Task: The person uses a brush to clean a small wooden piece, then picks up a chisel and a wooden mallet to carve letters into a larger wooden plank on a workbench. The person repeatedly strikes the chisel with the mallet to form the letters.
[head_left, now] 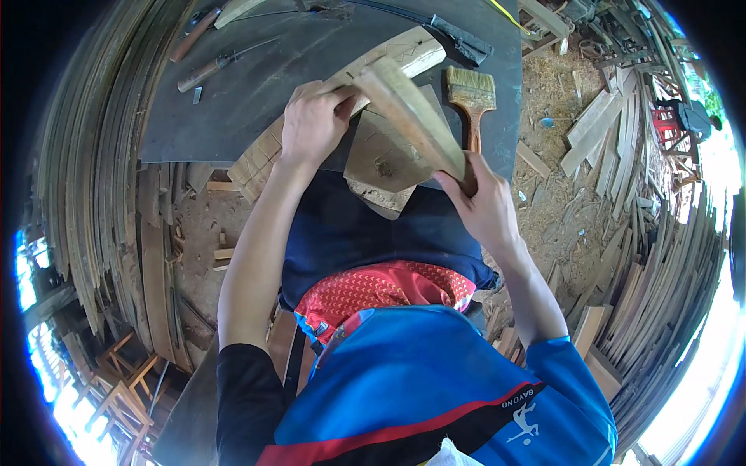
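Note:
A long, slightly curved wooden piece (408, 50) with pencil marks lies slantwise across the near edge of the dark tabletop. My left hand (312, 124) is closed over its middle, the fingertips partly hidden. In my right hand (486, 203) is the near end of a shorter wooden bar (416, 116). The bar tilts up to the left, and its far end is over the long piece, close to my left fingers; I cannot tell if they touch. Beneath the bar is a flat, angular wooden board (381, 159) at the table edge, above my lap.
A wide paintbrush (472, 93) lies right of the bar, bristles away from me. Wooden-handled tools (206, 75) rest at the table's (256, 85) far left, a dark cloth-like strip (462, 40) at the back. Stacked planks (101, 155) line the left; wood scraps (594, 128) litter the right floor.

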The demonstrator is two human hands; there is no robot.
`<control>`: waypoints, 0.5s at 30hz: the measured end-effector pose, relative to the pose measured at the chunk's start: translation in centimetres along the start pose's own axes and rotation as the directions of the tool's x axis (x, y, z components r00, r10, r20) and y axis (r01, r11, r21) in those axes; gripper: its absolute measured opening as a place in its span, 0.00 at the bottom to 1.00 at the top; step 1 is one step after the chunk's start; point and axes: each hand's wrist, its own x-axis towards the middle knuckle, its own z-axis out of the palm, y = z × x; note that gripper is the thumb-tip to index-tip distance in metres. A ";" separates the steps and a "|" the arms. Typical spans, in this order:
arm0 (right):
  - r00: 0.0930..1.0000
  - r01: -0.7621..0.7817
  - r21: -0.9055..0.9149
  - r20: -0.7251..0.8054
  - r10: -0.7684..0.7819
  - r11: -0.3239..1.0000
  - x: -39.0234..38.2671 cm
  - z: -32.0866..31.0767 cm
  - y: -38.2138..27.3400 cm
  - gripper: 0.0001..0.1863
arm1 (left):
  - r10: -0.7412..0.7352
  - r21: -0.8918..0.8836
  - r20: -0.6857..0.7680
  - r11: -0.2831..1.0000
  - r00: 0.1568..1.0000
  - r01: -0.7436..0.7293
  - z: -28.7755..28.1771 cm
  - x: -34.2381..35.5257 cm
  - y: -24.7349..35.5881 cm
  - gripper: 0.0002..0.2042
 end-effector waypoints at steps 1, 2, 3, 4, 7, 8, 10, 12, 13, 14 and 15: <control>0.997 0.047 0.033 -0.063 -0.045 0.998 -0.2 -0.1 -0.2 0.25 | -0.005 0.002 -0.002 1.000 1.000 0.005 -0.1 -0.1 0.1 0.07; 0.988 0.095 0.064 -0.127 -0.086 0.993 -0.2 -0.1 -0.4 0.25 | -0.005 -0.007 -0.010 1.000 1.000 0.005 0.1 0.0 -0.1 0.07; 0.974 0.121 0.109 -0.206 -0.096 0.987 -0.4 -0.2 -1.1 0.24 | -0.001 -0.022 -0.017 1.000 1.000 0.001 0.4 0.2 -0.3 0.08; 0.983 0.109 0.056 -0.156 -0.099 0.992 -0.4 -0.1 -0.9 0.25 | 0.004 -0.038 -0.024 0.999 1.000 -0.004 0.6 0.2 -0.4 0.08; 0.996 -0.019 -0.118 0.085 0.030 0.993 0.3 -0.4 -0.1 0.24 | 0.018 -0.023 -0.010 1.000 1.000 -0.018 0.0 -0.2 -0.9 0.11; 0.999 0.017 -0.078 0.037 -0.014 0.997 0.2 -0.8 -0.2 0.24 | -0.002 -0.060 0.010 0.998 1.000 0.002 0.0 -0.3 -0.8 0.10; 0.992 0.110 0.004 -0.055 -0.110 0.994 0.2 -1.0 -0.7 0.24 | -0.050 -0.118 0.048 0.991 0.998 0.056 -0.2 -0.5 -0.6 0.09; 0.985 0.102 0.089 -0.151 -0.087 0.991 0.2 -0.6 -1.3 0.25 | 0.008 -0.193 -0.016 0.981 1.000 -0.011 0.1 0.1 -1.0 0.07; 0.977 0.096 0.128 -0.201 -0.069 0.987 0.2 -0.5 -1.4 0.25 | -0.042 -0.247 0.010 0.968 0.999 0.043 0.0 0.1 -0.6 0.08; 0.988 0.092 0.047 -0.132 -0.085 0.995 0.2 -0.3 -0.9 0.25 | -0.089 -0.299 0.040 0.949 0.995 0.097 -0.3 0.2 -0.2 0.09; 0.993 0.096 -0.038 -0.069 -0.099 0.995 0.2 0.0 0.0 0.25 | -0.097 -0.336 -0.002 0.938 0.995 0.091 -0.4 0.2 -0.7 0.11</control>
